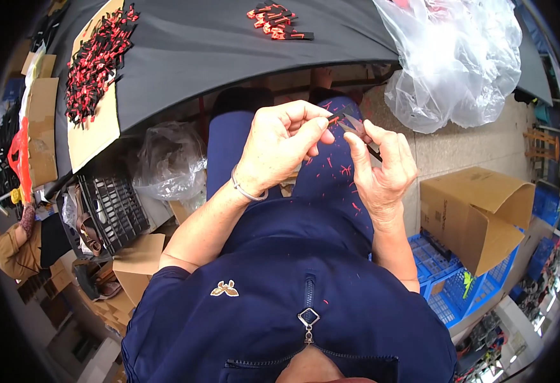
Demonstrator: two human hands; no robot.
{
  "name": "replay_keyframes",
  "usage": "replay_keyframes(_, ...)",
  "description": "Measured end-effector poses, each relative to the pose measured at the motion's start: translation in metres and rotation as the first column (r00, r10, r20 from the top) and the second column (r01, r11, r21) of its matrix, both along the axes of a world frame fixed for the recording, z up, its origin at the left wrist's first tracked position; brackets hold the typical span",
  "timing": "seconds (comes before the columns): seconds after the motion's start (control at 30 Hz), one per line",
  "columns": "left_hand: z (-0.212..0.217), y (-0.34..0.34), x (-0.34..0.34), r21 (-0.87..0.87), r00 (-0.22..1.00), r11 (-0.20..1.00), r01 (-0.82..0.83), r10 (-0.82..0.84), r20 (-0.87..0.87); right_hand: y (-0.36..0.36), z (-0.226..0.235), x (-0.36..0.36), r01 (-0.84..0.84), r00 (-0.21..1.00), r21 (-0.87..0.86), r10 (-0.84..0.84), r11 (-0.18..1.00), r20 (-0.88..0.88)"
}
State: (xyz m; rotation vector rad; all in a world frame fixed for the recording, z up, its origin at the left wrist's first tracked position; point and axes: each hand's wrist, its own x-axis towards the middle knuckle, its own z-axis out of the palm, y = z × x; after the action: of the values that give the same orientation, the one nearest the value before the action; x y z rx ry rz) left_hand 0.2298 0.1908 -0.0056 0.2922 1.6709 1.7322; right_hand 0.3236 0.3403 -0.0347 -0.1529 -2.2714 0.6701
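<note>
My left hand [277,143], with a metal bangle at its wrist, pinches a small black strip with red on it [335,119] above my lap. Thread snips [355,125] sit in my right hand [387,166], their pointed blades against or very close to the strip's end. Whether the blades touch it I cannot tell. Red thread scraps [346,170] are scattered over my dark blue trousers below. Ahead on the black-covered table [190,57] lies a small heap of black and red strips [272,20]. A larger heap of similar strips [98,70] rests at the left.
Cardboard [91,143] lies under the larger heap. Clear plastic bags [452,64] hang over the table's right edge. To my right, an open carton [471,210] stands on blue crates [446,300]. A black crate [111,204] is at my left; another person [18,249] is beyond.
</note>
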Motion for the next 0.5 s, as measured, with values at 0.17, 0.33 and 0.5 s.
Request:
replay_keyframes(0.17,-0.005,0.0,0.001,0.0,1.0,1.0,-0.009,0.009,0.03,0.001,-0.005,0.001,-0.021,1.0,0.007,0.021,1.0,0.003)
replay_keyframes(0.33,-0.008,-0.001,0.001,0.022,0.997,1.0,0.0,-0.001,0.083,0.002,-0.01,0.002,-0.027,1.0,0.022,0.027,0.999,0.003)
replay_keyframes(0.5,-0.009,0.0,0.002,-0.006,0.993,1.0,0.005,-0.004,0.118,0.005,-0.015,0.003,-0.046,0.999,0.04,0.045,0.998,0.022)
